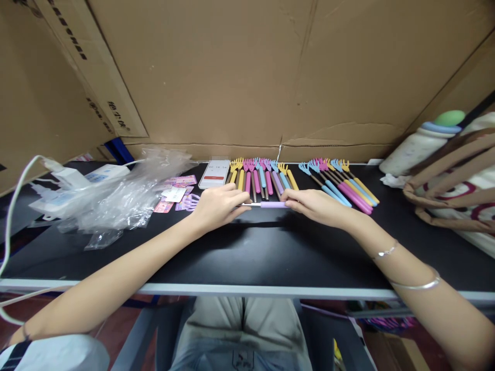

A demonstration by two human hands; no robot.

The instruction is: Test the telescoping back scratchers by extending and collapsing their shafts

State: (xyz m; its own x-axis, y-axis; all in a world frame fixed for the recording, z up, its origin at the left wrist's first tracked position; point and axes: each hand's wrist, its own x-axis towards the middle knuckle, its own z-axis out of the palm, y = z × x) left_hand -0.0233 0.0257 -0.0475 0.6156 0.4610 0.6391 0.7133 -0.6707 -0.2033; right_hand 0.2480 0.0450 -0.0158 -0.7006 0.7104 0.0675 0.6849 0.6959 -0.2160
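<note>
A back scratcher with a purple handle (271, 205) is held level above the black table, its metal rod showing in the middle. My left hand (221, 206) is closed around the rod end, and the purple claw (190, 202) sticks out to its left. With fingers pinched, my right hand (315, 207) grips the far end of the handle. Just behind my hands lies a row of back scratchers (263, 180) in yellow, pink, blue and purple, claws toward the wall. Another group of back scratchers (342, 186) lies slanted beyond my right hand.
At the left are crumpled clear plastic bags (124, 198), a white power strip (77, 188) with cables, and pink printed cards (180, 180). A phone (214, 174) showing a timer lies by the row. A bottle (417, 141) and a bag (456, 183) stand right; cardboard (232, 77) walls the back.
</note>
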